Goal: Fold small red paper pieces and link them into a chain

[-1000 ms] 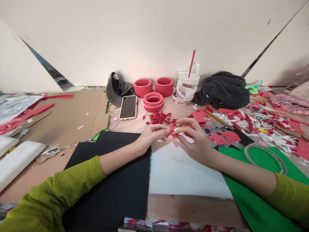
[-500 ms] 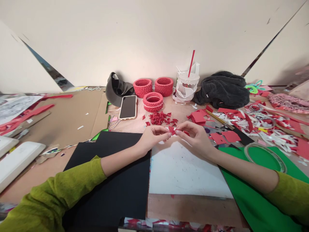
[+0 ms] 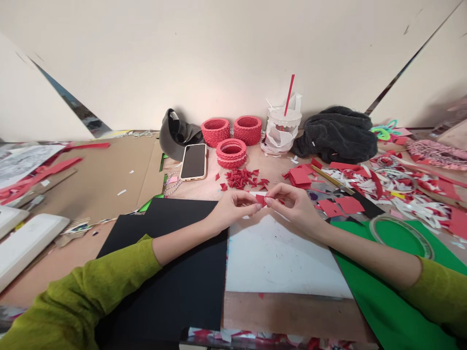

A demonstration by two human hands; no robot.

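Between my fingertips, above the far edge of a white board [image 3: 284,257], is a small red paper piece [image 3: 260,199]. My left hand [image 3: 233,210] pinches it from the left, thumb and index finger together. From the right, my right hand [image 3: 295,206] pinches its other edge. Just beyond my hands lies a heap of small folded red paper pieces [image 3: 241,179]. A stack of red paper squares [image 3: 299,177] sits behind my right hand. Three rings built of folded red paper stand farther back, the nearest ring [image 3: 231,154] in front of the other two.
A phone [image 3: 193,162] and a dark cap [image 3: 175,135] lie back left. A bagged cup [image 3: 282,127] with a red straw and a dark cloth [image 3: 335,136] stand along the wall. Black paper [image 3: 175,272] lies left; green paper [image 3: 368,287], a tape roll [image 3: 374,228] and paper scraps [image 3: 404,189] lie right.
The red paper piece has turned slightly between my fingers and now shows a flatter, squarer face. Both hands have stayed almost in place.
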